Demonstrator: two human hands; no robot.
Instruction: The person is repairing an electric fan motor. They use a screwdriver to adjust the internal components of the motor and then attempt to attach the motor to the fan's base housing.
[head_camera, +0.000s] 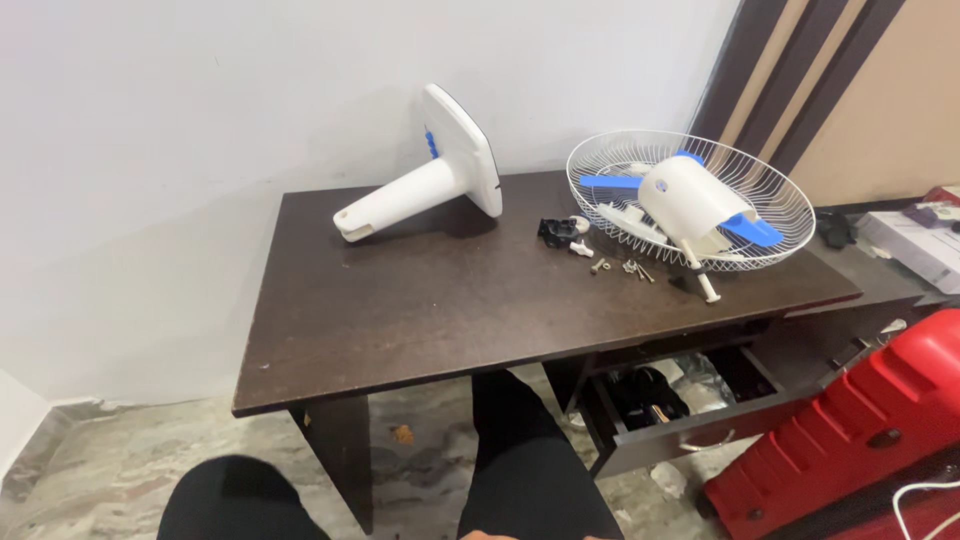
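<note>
So neither hand is really in frame here. There's just a sliver of skin at the very bottom edge between the knees, too little to tell which hand it is or whether it's open or closed around anything. Both legs in black trousers (545, 470) sit at the near side of the dark wooden desk (400, 320).

The closest part to the person is the white fan stand (425, 185), lying tipped over on the back left part of the desk. Its long axis runs diagonally: the column end points toward the front-left, and the flat square base with the blue buttons stands up toward the back wall. Since it's left of centre, the left hand would be the nearer one, I reckon.

Over by the back right corner sits the wire fan guard (770, 200), tilted, with the white motor housing (690, 200) and blue blades (750, 228) resting in it; the motor's shaft sticks out toward the front edge. Between stand and guard there's a small black part (556, 231) and a scatter of screws (622, 266), just beside the guard's rim.

Loads of open desk across the front half. To the right, an open drawer (690, 410) hangs out below the desk edge, and a red suitcase (860, 420) crowds that side.
</note>
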